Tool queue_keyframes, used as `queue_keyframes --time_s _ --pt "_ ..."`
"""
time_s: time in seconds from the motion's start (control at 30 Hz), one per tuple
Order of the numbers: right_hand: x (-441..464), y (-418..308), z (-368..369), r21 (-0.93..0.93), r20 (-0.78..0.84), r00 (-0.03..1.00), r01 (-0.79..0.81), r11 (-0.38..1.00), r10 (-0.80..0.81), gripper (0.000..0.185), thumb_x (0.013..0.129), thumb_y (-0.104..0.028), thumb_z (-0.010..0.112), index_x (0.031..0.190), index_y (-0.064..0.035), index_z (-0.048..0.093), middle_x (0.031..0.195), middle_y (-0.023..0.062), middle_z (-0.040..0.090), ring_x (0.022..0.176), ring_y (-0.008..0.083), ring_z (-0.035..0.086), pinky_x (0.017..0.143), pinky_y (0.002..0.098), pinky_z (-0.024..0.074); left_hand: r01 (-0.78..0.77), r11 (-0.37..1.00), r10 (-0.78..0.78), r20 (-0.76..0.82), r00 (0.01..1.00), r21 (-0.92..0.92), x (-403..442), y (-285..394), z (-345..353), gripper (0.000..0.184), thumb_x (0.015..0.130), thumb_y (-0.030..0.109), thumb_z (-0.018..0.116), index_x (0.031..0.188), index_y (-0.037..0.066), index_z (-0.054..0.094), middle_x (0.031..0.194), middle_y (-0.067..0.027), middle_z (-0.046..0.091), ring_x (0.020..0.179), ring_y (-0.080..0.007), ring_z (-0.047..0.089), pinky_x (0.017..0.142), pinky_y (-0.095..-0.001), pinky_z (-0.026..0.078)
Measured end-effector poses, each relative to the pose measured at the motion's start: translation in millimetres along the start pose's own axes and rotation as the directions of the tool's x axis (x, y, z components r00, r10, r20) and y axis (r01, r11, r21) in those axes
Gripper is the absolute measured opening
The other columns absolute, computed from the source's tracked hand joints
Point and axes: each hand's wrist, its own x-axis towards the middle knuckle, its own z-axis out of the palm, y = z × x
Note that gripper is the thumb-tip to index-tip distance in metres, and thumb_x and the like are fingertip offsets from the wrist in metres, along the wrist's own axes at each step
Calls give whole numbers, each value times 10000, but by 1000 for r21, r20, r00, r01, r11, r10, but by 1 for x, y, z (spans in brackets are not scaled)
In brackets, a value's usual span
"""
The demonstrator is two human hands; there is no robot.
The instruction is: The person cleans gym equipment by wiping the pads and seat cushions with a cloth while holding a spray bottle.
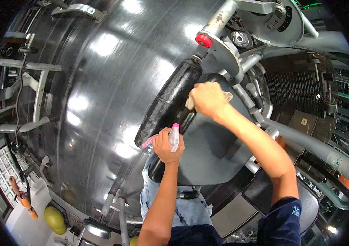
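My left hand [168,145] is wrapped round a spray bottle [175,137] with a clear head and a pink tip, held near the lower end of a long black padded roller [168,102]. Further up and to the right, my right hand [209,98] grips a pale cloth [227,96] against a black bar beside the roller. Below the bar lies a dark, smooth seat pad [207,147]. Part of the cloth is hidden under my right fingers.
A silver machine frame with a red knob [203,40] and a numbered round plate [281,20] stands at the upper right. A weight stack [295,92] is at the right. Another metal frame [39,94] stands at the left, on the shiny dark floor [100,82].
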Motion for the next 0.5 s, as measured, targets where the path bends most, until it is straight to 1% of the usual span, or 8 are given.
queue_keyframes --time_s 0.07,0.13,0.17,0.3,0.37,0.43,0.47,0.5 --pt "-9 6 11 85 -49 997 -63 994 67 170 703 -166 754 870 -190 775 896 46 701 855 280 717 706 428 572 7 1000 -7 -4 1000 4 -1 1 2 271 692 146 748 926 78 628 925 -65 670 787 -301 599 756 -408 442" --pt "-31 -10 23 172 -211 968 -103 980 139 286 715 -112 738 977 -224 760 959 29 647 915 268 680 722 441 566 21 1000 -21 9 1000 6 0 3 0 235 725 118 729 931 69 627 908 -83 670 823 -324 625 790 -422 453" --pt "-43 -22 25 207 -156 978 -105 973 139 423 697 -68 730 1089 -226 734 993 40 606 947 265 644 733 436 562 20 1000 -20 12 1000 8 0 3 -1 235 725 118 729 931 69 627 908 -83 670 823 -324 625 790 -422 453" --pt "-78 -55 42 487 -188 973 -28 873 137 515 654 -40 710 1127 -245 727 941 21 596 916 256 626 701 426 562 7 1000 -7 35 999 -1 0 1 -1 238 721 126 736 929 72 634 920 -86 677 833 -321 628 787 -418 454" --pt "-88 -50 49 486 -222 963 -24 873 150 520 652 -32 699 1120 -257 723 924 7 589 891 251 615 671 420 561 -9 1000 9 31 999 -12 0 1 0 242 719 130 740 931 72 637 928 -86 681 830 -321 626 785 -417 454" --pt "-91 -38 47 433 -210 960 -77 898 184 551 659 -83 761 1172 -274 698 1005 5 583 962 253 600 688 430 579 22 1000 -22 22 1000 16 0 3 0 236 732 155 739 933 75 644 948 -84 688 823 -319 621 787 -416 451" --pt "-91 -31 45 423 -169 950 -172 890 264 573 664 -81 763 1195 -285 690 986 -1 580 976 248 591 712 431 580 18 1000 -19 26 999 17 -1 1 1 236 732 155 739 933 75 644 948 -84 688 823 -319 621 787 -416 451" --pt "-90 -22 44 434 -219 908 -236 869 356 528 674 -65 749 1161 -267 714 974 0 600 951 258 601 730 431 572 8 999 -10 42 999 45 -2 -2 2 260 727 183 747 951 88 652 962 -67 686 830 -307 617 785 -413 448"
